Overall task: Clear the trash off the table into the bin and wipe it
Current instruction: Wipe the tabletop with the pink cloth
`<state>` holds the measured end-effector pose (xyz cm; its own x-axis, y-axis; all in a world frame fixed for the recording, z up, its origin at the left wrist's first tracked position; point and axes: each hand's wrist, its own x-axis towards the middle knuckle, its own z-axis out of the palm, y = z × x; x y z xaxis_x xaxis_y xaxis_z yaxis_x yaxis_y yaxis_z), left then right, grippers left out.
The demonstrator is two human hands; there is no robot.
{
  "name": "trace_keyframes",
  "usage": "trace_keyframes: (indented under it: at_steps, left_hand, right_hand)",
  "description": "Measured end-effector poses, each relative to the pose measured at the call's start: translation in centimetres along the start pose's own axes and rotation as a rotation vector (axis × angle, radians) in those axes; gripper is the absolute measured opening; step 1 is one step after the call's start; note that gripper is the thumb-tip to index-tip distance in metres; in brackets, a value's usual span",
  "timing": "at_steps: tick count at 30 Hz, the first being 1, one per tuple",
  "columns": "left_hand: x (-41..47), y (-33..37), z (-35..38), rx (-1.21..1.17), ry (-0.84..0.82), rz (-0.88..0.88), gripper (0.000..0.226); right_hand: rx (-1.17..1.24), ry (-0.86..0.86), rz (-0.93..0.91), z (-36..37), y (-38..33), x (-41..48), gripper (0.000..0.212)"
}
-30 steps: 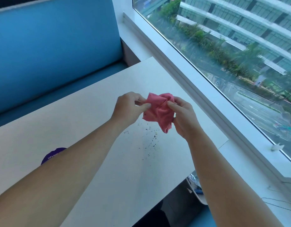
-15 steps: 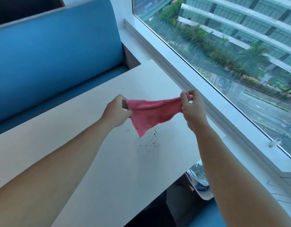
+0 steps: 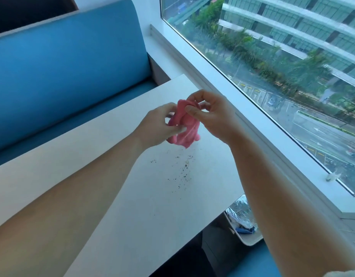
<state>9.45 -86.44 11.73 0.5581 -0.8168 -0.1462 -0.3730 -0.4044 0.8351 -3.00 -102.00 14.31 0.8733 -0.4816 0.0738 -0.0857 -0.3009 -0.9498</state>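
Note:
A pink cloth [image 3: 185, 128] hangs bunched in the air above the white table [image 3: 116, 196]. My left hand [image 3: 158, 126] pinches its lower left side. My right hand [image 3: 210, 114] pinches its top fold between thumb and fingers. Both hands are close together over the table's far right part. Dark crumbs [image 3: 182, 168] lie scattered on the table just below the cloth. A white bin [image 3: 246, 234] with foil and blue trash inside stands on the floor beside the table's right edge, partly hidden by my right forearm.
A blue bench seat back [image 3: 68, 62] runs along the table's far side. A white window sill [image 3: 252, 124] and large window border the right. A blue seat [image 3: 252, 264] lies below near the bin.
The cloth was stretched wide between my hands half a second ago. My hands have come together and the cloth is folded into a bunch.

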Motion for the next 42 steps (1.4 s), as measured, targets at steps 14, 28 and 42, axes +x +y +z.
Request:
trace_keyframes:
  at_steps: [14,28,42]
  left_hand:
    - [0.9,0.5,-3.1,0.26,-0.023,-0.108,0.02]
    - [1.9,1.2,-4.6,0.514,0.067,-0.343,0.027]
    - [0.6,3.1,0.8,-0.564,0.025,-0.549,0.024]
  right_hand:
    - [-0.847,-0.067,-0.09,-4.2,3.8,1.3,0.017]
    - [-0.524,0.018,0.182,-6.5,1.2,3.4,0.026]
    - [-0.125,-0.132,0.501,1.3,-1.3,1.9,0.032]
